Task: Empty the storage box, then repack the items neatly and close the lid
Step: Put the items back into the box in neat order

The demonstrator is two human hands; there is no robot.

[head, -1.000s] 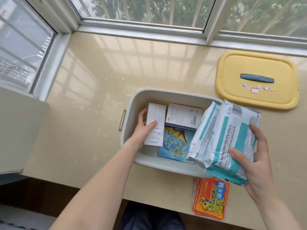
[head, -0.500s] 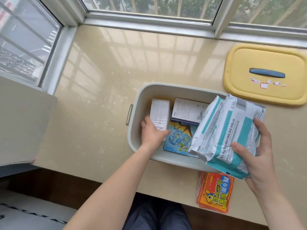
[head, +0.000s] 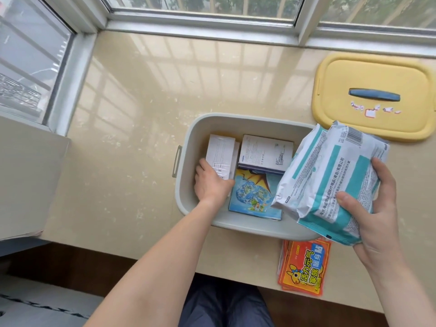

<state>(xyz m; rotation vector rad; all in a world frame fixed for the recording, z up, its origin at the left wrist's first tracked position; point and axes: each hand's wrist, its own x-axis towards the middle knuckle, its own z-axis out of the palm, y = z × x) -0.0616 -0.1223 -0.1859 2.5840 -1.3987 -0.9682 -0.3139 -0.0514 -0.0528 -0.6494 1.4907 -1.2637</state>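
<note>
Inside the storage box (head: 247, 228): a white carton (head: 221, 154), a second flat carton (head: 266, 152) and a blue picture card (head: 252, 194) are already laid on the floor, the card's far edge tucked under the second carton.
Left hand (head: 210, 182): closed on the near end of the white carton, which is held close to the box's left wall; the fingertips are hidden.
Right hand (head: 377, 208): clasped round a stack of teal-and-white packs (head: 330, 180), which is held tilted above the box's right rim and is not yet set down.
Orange sachets (head: 304, 265): left on the counter (head: 141, 114), just beside the box's near right corner and outside it.
Lid (head: 372, 74): laid handle-up on the counter beyond the far right corner, off the box.
Stage: emptying is judged to be finished and repacking to be under way — roughly the middle of that phase.
Done: three flat items are placed, with room kept open on the right side of the box.
Left to do: the white carton is to be settled, the packs lowered into the free space, the sachets gathered in, and the lid fitted.
Fit: the packs are bulky, so it cannot be told whether the lid will seat flat over them.
</note>
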